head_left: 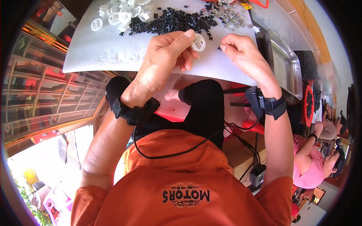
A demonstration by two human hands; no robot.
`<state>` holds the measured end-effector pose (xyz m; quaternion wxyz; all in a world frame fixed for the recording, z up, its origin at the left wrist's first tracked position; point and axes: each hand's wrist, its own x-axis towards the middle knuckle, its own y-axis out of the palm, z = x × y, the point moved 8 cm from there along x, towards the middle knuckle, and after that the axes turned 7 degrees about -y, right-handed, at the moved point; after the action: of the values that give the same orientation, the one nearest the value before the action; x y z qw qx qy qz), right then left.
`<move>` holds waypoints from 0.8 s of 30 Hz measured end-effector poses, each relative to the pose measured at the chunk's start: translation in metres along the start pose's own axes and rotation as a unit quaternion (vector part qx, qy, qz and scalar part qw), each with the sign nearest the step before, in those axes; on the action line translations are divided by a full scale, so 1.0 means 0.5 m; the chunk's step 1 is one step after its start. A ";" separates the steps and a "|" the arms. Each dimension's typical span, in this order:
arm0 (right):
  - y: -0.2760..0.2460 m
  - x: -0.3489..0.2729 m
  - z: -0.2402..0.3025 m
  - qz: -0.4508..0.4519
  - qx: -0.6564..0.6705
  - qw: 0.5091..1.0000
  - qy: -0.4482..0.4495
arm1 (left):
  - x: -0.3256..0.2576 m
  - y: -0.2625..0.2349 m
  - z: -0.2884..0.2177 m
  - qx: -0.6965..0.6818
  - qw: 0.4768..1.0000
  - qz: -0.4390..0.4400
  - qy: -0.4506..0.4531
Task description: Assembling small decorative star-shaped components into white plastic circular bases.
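Between thumb and fingers, my left hand (171,49) grips a round white plastic part (198,43) with cut-outs in its face. To its right, my right hand (241,49) pinches a small black plastic piece (219,48) at the fingertips. Both hands are above the near part of a white-covered table (109,56). Just beyond them lies a wide heap of small black pieces (173,23). More white round parts (124,16) are piled at the far left. Small clear and metallic-looking pieces (232,17) lie to the right of the black heap.
A metal tray (286,62) stands right of the table's white cover. Beyond it is a red round tray (309,105) with black pieces. A person in pink (309,162) sits at the right. Cables (181,154) run across my lap, and a cardboard box (241,154) stands below.
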<state>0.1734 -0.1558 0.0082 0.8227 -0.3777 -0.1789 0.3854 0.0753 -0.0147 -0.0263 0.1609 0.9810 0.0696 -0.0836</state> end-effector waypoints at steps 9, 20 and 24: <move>-0.027 -0.004 0.041 0.009 0.092 0.995 -0.028 | 0.000 0.008 -0.003 -0.003 0.998 0.018 -0.061; 0.012 0.008 0.121 -0.040 0.228 0.967 -0.101 | -0.006 0.026 -0.021 0.015 0.998 0.012 -0.055; 0.017 0.002 0.131 -0.072 0.209 0.967 -0.124 | -0.002 0.022 -0.019 0.024 0.998 0.015 -0.048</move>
<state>0.1313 -0.1195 0.0442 0.8804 -0.1325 -0.2218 0.3977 0.0772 -0.0220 -0.0137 0.1421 0.9803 0.0455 -0.1294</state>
